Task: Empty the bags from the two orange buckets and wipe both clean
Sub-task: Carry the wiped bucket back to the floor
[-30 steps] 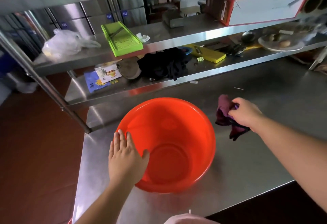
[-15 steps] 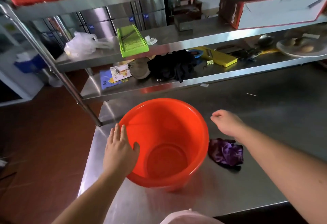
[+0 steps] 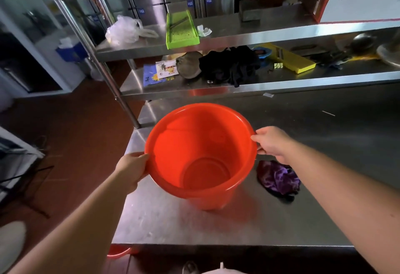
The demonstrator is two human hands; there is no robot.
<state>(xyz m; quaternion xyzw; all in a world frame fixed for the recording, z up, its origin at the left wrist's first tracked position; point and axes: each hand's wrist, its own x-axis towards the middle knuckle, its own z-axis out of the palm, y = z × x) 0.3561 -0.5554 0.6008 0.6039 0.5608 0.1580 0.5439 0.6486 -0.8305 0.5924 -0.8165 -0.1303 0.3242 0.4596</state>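
Note:
An orange bucket [image 3: 201,154] stands on the steel table [image 3: 324,135], tilted a little toward me, with nothing inside it. My left hand [image 3: 133,167] grips its rim on the left side. My right hand [image 3: 271,142] grips the rim on the right side. A crumpled purple cloth [image 3: 278,178] lies on the table just right of the bucket, under my right forearm. Below the table's front edge, a sliver of a second orange bucket [image 3: 121,251] shows, mostly hidden.
Two steel shelves [image 3: 249,38] rise behind the table. They carry a white plastic bag [image 3: 123,30], a green slicer [image 3: 181,30], a black cloth [image 3: 229,66], a yellow slicer [image 3: 290,60] and a box. A shelf post [image 3: 121,98] stands at the table's left corner. Red floor lies to the left.
My right hand dropped the purple cloth on the table and moved to the bucket's right rim. My left hand shifted from lying over the rim to gripping it from outside.

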